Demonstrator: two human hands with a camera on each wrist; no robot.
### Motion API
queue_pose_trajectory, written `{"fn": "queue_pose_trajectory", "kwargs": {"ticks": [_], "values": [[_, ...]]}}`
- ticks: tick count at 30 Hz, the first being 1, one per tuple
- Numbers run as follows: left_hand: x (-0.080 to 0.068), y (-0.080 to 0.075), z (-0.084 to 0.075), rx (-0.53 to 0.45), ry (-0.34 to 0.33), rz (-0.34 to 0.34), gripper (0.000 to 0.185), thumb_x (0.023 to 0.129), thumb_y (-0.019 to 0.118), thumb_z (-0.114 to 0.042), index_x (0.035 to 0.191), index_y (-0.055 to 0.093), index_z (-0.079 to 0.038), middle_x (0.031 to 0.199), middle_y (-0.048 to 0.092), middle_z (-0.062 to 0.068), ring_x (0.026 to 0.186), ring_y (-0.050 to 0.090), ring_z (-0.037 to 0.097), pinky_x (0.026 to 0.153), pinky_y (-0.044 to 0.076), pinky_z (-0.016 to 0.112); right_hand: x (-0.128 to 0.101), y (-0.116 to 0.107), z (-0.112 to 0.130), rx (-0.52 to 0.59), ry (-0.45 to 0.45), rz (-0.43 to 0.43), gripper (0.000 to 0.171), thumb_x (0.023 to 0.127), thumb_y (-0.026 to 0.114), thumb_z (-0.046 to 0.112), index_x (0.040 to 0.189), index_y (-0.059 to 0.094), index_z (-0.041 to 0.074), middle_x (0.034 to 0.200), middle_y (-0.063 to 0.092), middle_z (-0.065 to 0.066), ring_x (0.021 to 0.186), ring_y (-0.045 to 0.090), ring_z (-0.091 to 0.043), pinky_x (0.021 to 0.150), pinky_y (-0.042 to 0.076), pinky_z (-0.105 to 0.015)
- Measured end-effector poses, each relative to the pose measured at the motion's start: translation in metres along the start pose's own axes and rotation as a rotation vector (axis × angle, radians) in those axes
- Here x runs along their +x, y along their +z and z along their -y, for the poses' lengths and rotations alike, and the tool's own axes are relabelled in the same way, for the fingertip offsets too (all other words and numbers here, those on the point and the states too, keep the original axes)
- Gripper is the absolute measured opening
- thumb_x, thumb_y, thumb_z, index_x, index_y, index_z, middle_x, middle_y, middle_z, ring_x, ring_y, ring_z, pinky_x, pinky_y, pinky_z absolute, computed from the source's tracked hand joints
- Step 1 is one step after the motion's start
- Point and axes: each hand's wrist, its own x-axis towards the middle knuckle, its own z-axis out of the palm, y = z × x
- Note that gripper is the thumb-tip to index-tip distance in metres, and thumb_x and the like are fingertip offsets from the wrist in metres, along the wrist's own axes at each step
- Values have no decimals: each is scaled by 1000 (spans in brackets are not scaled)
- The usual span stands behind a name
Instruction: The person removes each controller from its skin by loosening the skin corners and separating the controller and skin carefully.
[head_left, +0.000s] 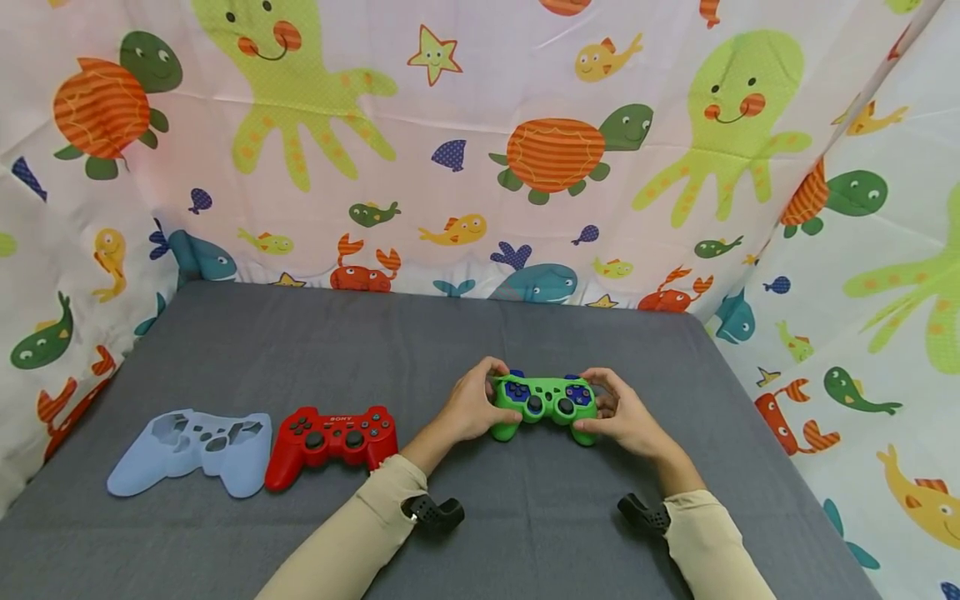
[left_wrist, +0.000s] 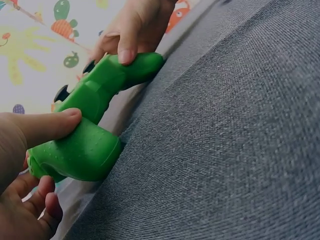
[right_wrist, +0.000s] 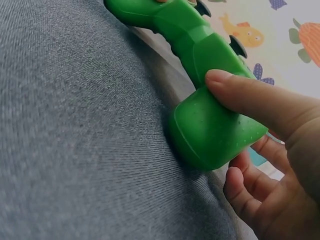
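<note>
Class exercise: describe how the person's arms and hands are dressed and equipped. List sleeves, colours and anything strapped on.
Both arms wear long beige sleeves that end at the wrists. The left hand and right hand are bare, with no gloves or rings visible. A small black camera mount sits under each wrist: one on the left, one on the right.
</note>
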Motion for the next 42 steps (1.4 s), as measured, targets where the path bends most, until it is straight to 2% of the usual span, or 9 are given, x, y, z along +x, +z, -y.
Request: {"fn": "queue_pose_trajectory", "kwargs": {"ticks": [4, 8, 15, 19, 26, 31, 42], "values": [[0, -1, 0, -36, 10, 28, 59, 74, 91, -15, 119, 54, -18, 115, 59, 5, 78, 54, 16, 64, 44, 29, 0, 1, 1, 25, 8, -10, 68, 78, 81, -6, 133, 41, -2, 128, 51, -3, 63, 51, -3, 54, 44, -23], [0, -1, -1, -61, 14, 45, 59, 73, 92, -12, 117, 52, -17, 118, 58, 6, 72, 57, 15, 60, 46, 29, 0, 1, 3, 56, 17, -4, 66, 78, 81, -7, 129, 39, -3, 119, 51, 3, 63, 52, -3, 55, 45, -22], [-1, 0, -2, -52, 26, 36, 58, 72, 92, -12, 115, 52, -16, 124, 58, 6, 71, 54, 15, 62, 45, 29, 1, 0, 3, 76, 10, 4, 60, 78, 81, -8, 119, 38, -1, 112, 48, 0, 59, 47, -2, 53, 42, -20], [-1, 0, -3, -39, 25, 31, 56, 74, 91, -13, 112, 51, -16, 121, 58, 6, 73, 52, 16, 63, 43, 29, 1, 0, 3, 84, 2, 11, 59, 78, 81, -8, 118, 38, -1, 113, 48, 0, 59, 45, -2, 52, 42, -21], [-3, 0, -3, -36, 11, 29, 52, 77, 89, -15, 108, 48, -15, 114, 55, 6, 70, 49, 16, 61, 40, 29, 0, 1, 4, 71, 11, 3, 61, 80, 80, -7, 125, 40, -1, 114, 50, 2, 56, 42, -1, 52, 40, -21], [-4, 0, -2, -39, 17, 30, 51, 77, 89, -15, 106, 47, -14, 112, 54, 7, 65, 49, 15, 59, 39, 29, 0, 0, 6, 71, 29, 13, 59, 79, 81, -6, 121, 39, 0, 110, 49, 1, 55, 40, -1, 51, 40, -21], [-4, 1, -3, -6, 3, 38, 50, 78, 89, -17, 104, 46, -14, 111, 54, 8, 66, 51, 15, 61, 40, 29, 1, -1, 7, 74, 2, 37, 57, 79, 80, -7, 114, 36, -1, 103, 46, -2, 55, 37, -1, 50, 39, -21]]}}
